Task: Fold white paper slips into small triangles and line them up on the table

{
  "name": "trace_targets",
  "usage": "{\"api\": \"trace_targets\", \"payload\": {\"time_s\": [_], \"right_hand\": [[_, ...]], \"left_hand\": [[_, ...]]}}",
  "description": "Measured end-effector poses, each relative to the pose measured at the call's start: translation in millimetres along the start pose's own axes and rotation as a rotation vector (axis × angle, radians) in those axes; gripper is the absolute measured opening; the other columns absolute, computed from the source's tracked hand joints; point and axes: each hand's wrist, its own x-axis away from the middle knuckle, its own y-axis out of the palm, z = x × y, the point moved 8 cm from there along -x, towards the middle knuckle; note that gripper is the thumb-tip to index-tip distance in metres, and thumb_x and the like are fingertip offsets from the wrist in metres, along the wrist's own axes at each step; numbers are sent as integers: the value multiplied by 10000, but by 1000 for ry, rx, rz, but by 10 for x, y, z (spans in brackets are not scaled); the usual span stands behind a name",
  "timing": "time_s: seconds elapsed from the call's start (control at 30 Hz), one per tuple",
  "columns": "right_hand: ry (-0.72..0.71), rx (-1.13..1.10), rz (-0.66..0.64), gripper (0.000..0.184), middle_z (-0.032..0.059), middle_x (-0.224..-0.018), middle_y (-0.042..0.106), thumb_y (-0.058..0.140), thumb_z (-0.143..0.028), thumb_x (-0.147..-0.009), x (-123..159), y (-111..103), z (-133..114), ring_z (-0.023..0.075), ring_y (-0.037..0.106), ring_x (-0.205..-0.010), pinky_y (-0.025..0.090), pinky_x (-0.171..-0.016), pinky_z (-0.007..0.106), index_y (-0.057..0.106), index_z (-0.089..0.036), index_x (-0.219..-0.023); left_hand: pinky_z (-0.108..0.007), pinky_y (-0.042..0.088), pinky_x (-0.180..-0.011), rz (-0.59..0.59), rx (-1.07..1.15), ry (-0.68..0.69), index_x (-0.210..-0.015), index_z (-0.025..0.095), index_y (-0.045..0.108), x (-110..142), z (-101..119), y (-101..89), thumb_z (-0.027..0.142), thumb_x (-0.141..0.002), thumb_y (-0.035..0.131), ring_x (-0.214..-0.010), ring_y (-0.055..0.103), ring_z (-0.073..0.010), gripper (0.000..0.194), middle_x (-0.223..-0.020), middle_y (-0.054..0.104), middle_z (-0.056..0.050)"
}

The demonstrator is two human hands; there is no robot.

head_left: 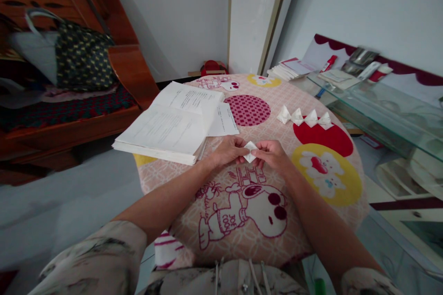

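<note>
A small folded white paper [250, 152], diamond-shaped, is held between my two hands over the table. My left hand [230, 150] pinches its left side, thumb on the front. On the other side, my right hand [272, 153] grips the right edge with the thumb and fingers. Several folded paper pieces [312, 119] stand in a row at the right rear of the table, pointed ends up. Left of my hands lies a thick stack of printed sheets [162, 129], spread open, with a loose printed sheet [224, 120] partly beneath it.
A patterned cloth [221, 179] with cartoon figures covers the round table. To the right stands a glass shelf [387, 110] with a metal bowl [363, 55] and papers [292, 68] around it. At left, a wooden bench [128, 69] carries a patterned bag [83, 57].
</note>
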Motion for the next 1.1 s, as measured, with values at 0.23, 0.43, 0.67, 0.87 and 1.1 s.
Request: {"api": "trace_targets", "payload": {"time_s": [0.23,0.43,0.67,0.87,1.1], "right_hand": [[-1,64,60,60,-4,-471,629,602,-248,-633,1,35,21,113,540,-378,393,-363,195,600,-191,-614],[6,42,51,78,-2,-457,624,574,-247,-596,0,37,-11,123,555,-380,399,-364,196,616,-186,-622],[9,12,26,118,10,-456,632,612,-300,-608,11,12,-29,117,544,-373,403,-375,200,609,-183,-594],[-1,-1,21,127,15,-474,648,635,-299,-649,26,-80,-8,120,551,-388,421,-397,209,631,-181,-601],[7,-30,-2,246,44,-586,704,714,-412,-709,56,-117,-46,154,635,-487,470,-440,233,670,-173,-670]], "left_hand": [[-154,408,-446,-58,-65,54,-691,148,694,3,-14,22,198,-793,689,-471,556,-66,114,-574,639,17],[-155,404,-445,-48,-57,30,-670,158,690,-20,-35,28,183,-779,669,-454,538,-61,114,-556,627,31],[-153,382,-436,-58,0,29,-692,137,709,-7,12,52,142,-740,652,-430,506,-52,74,-541,610,28],[-164,383,-433,-25,21,9,-717,115,718,-11,1,19,119,-730,628,-435,519,-64,91,-561,624,3],[-168,405,-449,39,19,-5,-691,122,681,-16,-34,-68,125,-752,648,-449,543,-70,69,-558,629,1]]}}
